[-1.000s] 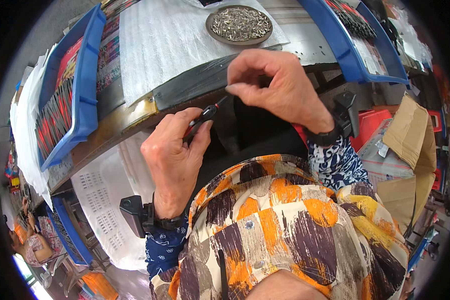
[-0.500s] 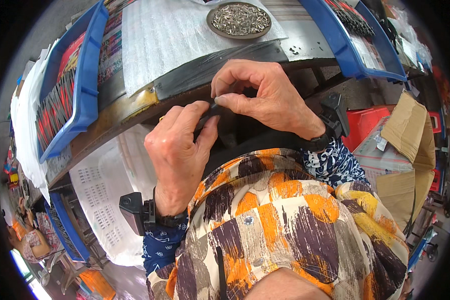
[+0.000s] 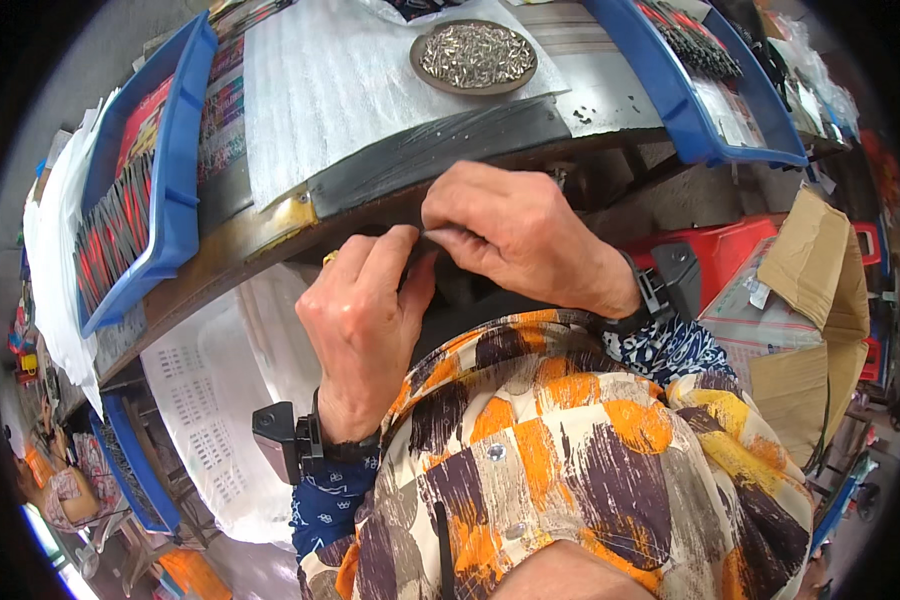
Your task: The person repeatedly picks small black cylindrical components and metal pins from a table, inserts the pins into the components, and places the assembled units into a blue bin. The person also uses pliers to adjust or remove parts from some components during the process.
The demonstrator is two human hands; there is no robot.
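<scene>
Just off the near edge of the bench, my hands meet with their fingertips almost touching. The thumb and fingers of my left hand (image 3: 358, 310) are pinched together around something small and dark, mostly hidden by the fingers. Close beside it, my right hand (image 3: 520, 232) is closed too, its thumb and forefinger pressed together at the left fingertips. Whatever lies inside the right fingers is too small and covered to name. Beyond the hands, a round brown dish (image 3: 473, 91) full of small silvery metal pieces (image 3: 475, 53) rests on a white foam sheet (image 3: 305, 110).
A blue tray (image 3: 178, 205) of slim red-and-black items stands at the left. Another blue tray (image 3: 745, 156) with similar items is at the right. A black strip (image 3: 440, 148) lines the bench edge. An open cardboard box (image 3: 805, 265) and a red crate (image 3: 715, 262) stand lower right.
Both hands sit slightly lower in the view. My right hand has turned over, and its fingers, which formed an open ring, are now curled closed. The left hand keeps its pinch.
</scene>
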